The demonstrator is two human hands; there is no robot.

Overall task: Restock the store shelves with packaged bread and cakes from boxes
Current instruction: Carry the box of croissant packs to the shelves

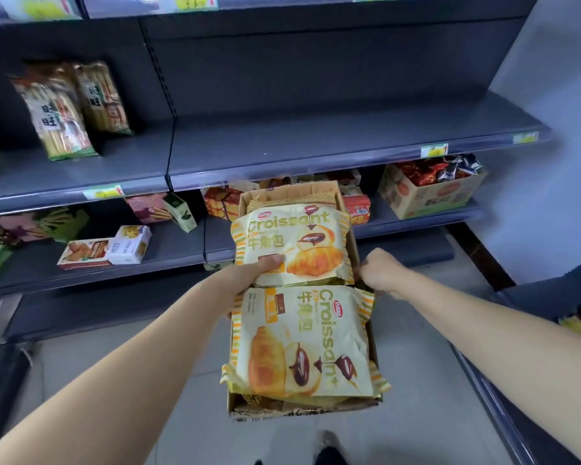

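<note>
Head view: croissant box [282, 191] held between left hand [245, 280] and right hand [379, 273].

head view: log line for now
left hand: grips far croissant pack | right hand: holds box edge | stage: pack not yet shelved

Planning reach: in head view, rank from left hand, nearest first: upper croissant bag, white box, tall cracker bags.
1. Upper croissant bag, touched by the left hand.
2. White box, lower shelf, left.
3. Tall cracker bags, higher shelf, left.
</note>
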